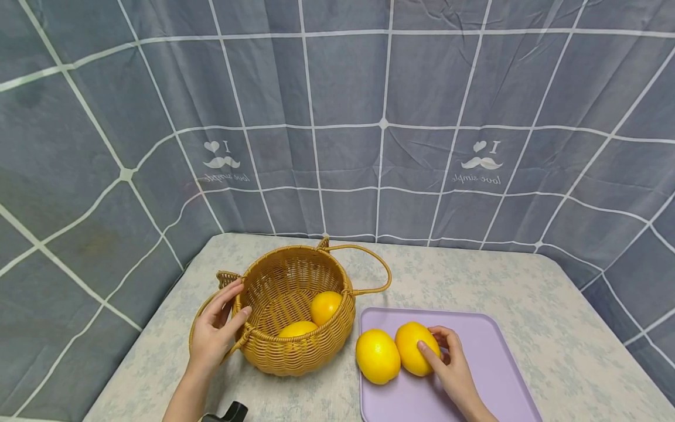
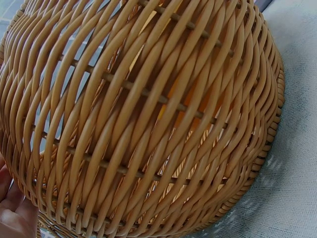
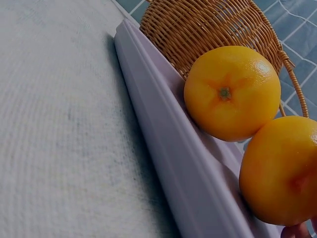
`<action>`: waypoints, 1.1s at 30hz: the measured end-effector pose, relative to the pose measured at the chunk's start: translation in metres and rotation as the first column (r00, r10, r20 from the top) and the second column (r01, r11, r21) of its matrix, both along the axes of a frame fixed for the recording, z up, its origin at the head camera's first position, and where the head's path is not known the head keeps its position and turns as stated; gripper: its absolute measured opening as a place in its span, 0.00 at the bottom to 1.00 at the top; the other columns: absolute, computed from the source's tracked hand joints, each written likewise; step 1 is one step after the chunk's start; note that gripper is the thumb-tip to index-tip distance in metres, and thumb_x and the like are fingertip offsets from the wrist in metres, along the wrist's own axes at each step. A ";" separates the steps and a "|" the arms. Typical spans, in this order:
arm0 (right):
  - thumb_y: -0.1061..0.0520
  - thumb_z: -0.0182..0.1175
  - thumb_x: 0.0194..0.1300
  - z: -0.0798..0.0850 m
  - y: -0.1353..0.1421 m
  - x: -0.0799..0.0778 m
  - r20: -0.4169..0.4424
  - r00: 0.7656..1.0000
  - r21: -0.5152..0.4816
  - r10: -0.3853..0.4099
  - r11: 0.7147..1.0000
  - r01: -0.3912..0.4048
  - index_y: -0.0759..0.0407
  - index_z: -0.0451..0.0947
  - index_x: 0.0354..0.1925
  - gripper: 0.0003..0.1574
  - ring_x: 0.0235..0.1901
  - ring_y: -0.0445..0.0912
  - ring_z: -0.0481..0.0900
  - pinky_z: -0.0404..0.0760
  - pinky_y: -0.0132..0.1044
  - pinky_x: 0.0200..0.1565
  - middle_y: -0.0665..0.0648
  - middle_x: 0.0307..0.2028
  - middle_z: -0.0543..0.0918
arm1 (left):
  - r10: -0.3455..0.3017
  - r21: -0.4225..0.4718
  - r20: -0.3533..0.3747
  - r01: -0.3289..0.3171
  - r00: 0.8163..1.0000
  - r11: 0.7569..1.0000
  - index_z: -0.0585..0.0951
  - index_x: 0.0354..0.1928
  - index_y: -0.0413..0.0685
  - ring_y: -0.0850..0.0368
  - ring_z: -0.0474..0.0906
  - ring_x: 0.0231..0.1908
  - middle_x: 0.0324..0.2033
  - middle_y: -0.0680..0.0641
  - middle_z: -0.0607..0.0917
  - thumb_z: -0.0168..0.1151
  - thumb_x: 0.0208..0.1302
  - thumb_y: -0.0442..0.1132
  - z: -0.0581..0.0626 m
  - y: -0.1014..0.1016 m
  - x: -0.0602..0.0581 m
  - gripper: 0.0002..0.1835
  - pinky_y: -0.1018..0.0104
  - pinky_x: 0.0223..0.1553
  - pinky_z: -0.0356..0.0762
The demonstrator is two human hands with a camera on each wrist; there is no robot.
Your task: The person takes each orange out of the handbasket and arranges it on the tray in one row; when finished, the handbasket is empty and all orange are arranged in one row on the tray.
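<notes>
A brown wicker basket (image 1: 295,351) with loop handles stands on the left part of the table, tilted toward me. My left hand (image 1: 213,334) grips its left rim, thumb and fingers at the edge; the left wrist view is filled by the woven side. Inside the basket lie two oranges, one by the right wall (image 1: 325,307) and one half hidden behind the front rim (image 1: 297,329). On the lilac tray my right hand (image 1: 448,363) holds an orange (image 1: 413,349) between thumb and fingers. A second orange (image 1: 378,356) sits against it on the left.
The lilac tray (image 1: 495,363) has a low raised rim and lies right of the basket. A black object (image 1: 232,412) pokes in at the bottom edge, near the left forearm. Patterned cloth covers the table (image 1: 569,351), and a grey checked curtain (image 1: 348,158) hangs behind.
</notes>
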State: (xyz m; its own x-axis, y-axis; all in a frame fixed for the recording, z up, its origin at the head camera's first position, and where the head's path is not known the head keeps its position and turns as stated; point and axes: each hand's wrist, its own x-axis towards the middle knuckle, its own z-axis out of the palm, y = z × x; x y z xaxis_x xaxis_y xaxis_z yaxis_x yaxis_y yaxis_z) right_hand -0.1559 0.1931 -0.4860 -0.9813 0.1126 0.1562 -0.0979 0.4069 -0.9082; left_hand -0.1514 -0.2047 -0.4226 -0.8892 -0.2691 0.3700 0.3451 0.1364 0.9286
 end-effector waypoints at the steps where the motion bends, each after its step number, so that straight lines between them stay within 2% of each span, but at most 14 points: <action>1: 0.56 0.60 0.65 0.000 0.000 0.000 -0.007 1.000 -0.001 0.001 1.000 -0.001 0.64 0.66 0.53 0.23 0.42 0.38 0.66 0.72 0.24 0.39 0.57 0.46 0.68 | 0.001 0.000 0.002 -0.001 1.000 1.000 0.73 0.57 0.28 0.66 0.64 0.62 0.61 0.46 0.70 0.61 0.58 0.23 0.000 0.000 0.000 0.23 0.78 0.63 0.61; 6: 0.54 0.60 0.65 0.000 0.000 0.000 0.017 1.000 -0.010 -0.004 1.000 0.004 0.64 0.65 0.53 0.23 0.44 0.40 0.66 0.70 0.24 0.40 0.57 0.46 0.69 | 0.005 -0.002 -0.003 -0.005 1.000 1.000 0.73 0.57 0.28 0.66 0.64 0.61 0.61 0.47 0.71 0.61 0.59 0.24 0.001 0.001 0.001 0.22 0.79 0.63 0.61; 11: 0.52 0.58 0.66 0.001 0.000 0.000 0.066 0.998 -0.014 0.019 1.000 -0.018 0.64 0.62 0.55 0.26 0.55 0.51 0.65 0.67 0.27 0.48 0.61 0.52 0.69 | -0.008 -0.003 -0.033 0.008 0.999 1.000 0.72 0.57 0.27 0.66 0.65 0.61 0.60 0.45 0.71 0.60 0.59 0.23 0.003 0.002 0.002 0.22 0.79 0.63 0.61; 14: 0.53 0.58 0.66 0.001 0.000 -0.001 0.075 0.996 -0.023 0.045 0.999 -0.044 0.64 0.59 0.58 0.29 0.57 0.54 0.64 0.66 0.25 0.50 0.62 0.56 0.67 | -0.009 -0.003 -0.035 0.009 0.999 1.000 0.73 0.57 0.27 0.66 0.65 0.61 0.60 0.44 0.71 0.60 0.59 0.23 0.003 0.002 0.002 0.22 0.79 0.63 0.61; 17: 0.54 0.58 0.66 -0.001 0.001 -0.001 0.066 0.995 -0.029 0.076 0.997 -0.074 0.64 0.56 0.61 0.32 0.56 0.51 0.65 0.68 0.21 0.49 0.63 0.60 0.64 | -0.002 -0.002 -0.020 0.002 1.000 1.000 0.73 0.57 0.28 0.65 0.65 0.61 0.61 0.44 0.71 0.60 0.58 0.22 0.003 0.002 0.001 0.22 0.78 0.63 0.61; 22: 0.54 0.58 0.67 -0.004 0.003 -0.002 0.060 0.992 -0.026 0.112 0.994 -0.111 0.62 0.52 0.64 0.36 0.56 0.51 0.66 0.72 0.22 0.48 0.65 0.63 0.58 | 0.002 0.002 -0.006 -0.002 1.000 1.000 0.73 0.57 0.28 0.66 0.65 0.61 0.61 0.44 0.70 0.60 0.58 0.23 0.003 0.002 0.001 0.23 0.79 0.63 0.61; 23: 0.54 0.58 0.67 -0.004 0.003 -0.002 0.063 0.992 -0.026 0.114 0.993 -0.112 0.62 0.52 0.65 0.36 0.55 0.52 0.66 0.72 0.23 0.48 0.65 0.63 0.58 | 0.002 0.002 -0.004 -0.002 1.000 1.000 0.73 0.57 0.28 0.66 0.65 0.61 0.61 0.44 0.70 0.60 0.58 0.23 0.003 0.002 0.001 0.23 0.79 0.63 0.61; 29: 0.54 0.60 0.65 -0.002 0.002 -0.002 0.068 0.992 -0.023 0.110 0.994 -0.109 0.61 0.53 0.64 0.37 0.49 0.42 0.68 0.73 0.23 0.47 0.62 0.62 0.59 | 0.006 0.001 0.005 -0.006 1.000 1.000 0.73 0.57 0.28 0.66 0.64 0.61 0.61 0.44 0.70 0.61 0.58 0.23 0.003 0.001 0.001 0.23 0.78 0.63 0.61; 33: 0.55 0.62 0.63 -0.002 0.002 -0.001 0.055 0.992 -0.007 0.110 0.994 -0.109 0.61 0.54 0.64 0.38 0.49 0.45 0.65 0.73 0.26 0.46 0.61 0.60 0.58 | 0.005 0.006 0.007 -0.005 1.000 1.000 0.73 0.57 0.28 0.66 0.64 0.61 0.61 0.45 0.70 0.61 0.58 0.23 0.003 0.001 0.001 0.23 0.78 0.63 0.61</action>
State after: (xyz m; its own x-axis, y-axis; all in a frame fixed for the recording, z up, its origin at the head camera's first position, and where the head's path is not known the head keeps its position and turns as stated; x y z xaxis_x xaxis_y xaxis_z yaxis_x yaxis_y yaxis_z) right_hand -0.1574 0.1952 -0.4876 -0.9948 0.0046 0.1016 -0.0917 0.3929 -0.9150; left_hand -0.1507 -0.2038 -0.4197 -0.8903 -0.2761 0.3621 0.3378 0.1327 0.9318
